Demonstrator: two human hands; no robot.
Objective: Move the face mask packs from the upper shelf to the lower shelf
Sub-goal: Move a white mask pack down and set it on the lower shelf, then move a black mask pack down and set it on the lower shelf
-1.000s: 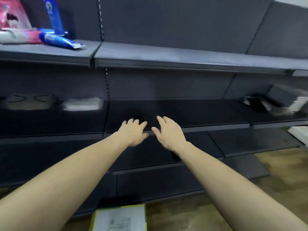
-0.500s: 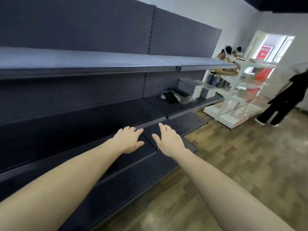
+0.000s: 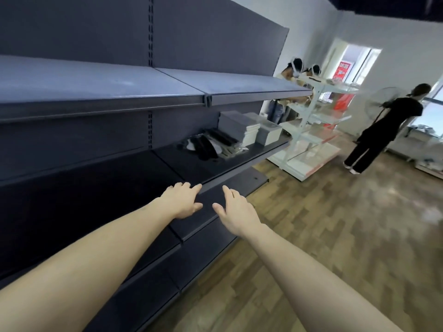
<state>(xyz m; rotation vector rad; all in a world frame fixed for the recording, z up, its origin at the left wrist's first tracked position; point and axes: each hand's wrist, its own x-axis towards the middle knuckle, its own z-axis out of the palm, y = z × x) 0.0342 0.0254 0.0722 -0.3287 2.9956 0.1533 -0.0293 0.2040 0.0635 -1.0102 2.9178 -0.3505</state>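
Both my arms reach forward in front of a dark grey shelving unit. My left hand point(image 3: 183, 200) hovers with relaxed fingers at the front edge of a middle shelf point(image 3: 230, 179) and holds nothing. My right hand point(image 3: 236, 210) is beside it, fingers straight, also holding nothing. The upper shelf point(image 3: 143, 88) is bare in this view. No face mask packs like those seen earlier are in view now. A pile of dark packets point(image 3: 211, 144) lies further right on the middle shelf.
Grey and white boxes point(image 3: 249, 129) stand behind the dark packets. A white rack point(image 3: 314, 130) stands beyond the unit's end, with two people behind it. A person in black point(image 3: 381, 130) stands on the wooden floor at the right. Lower shelves run below my hands.
The view has swung to the right along the shelving; the colourful packs on the upper shelf at the left have left the frame. My hands stay held out side by side, holding nothing.
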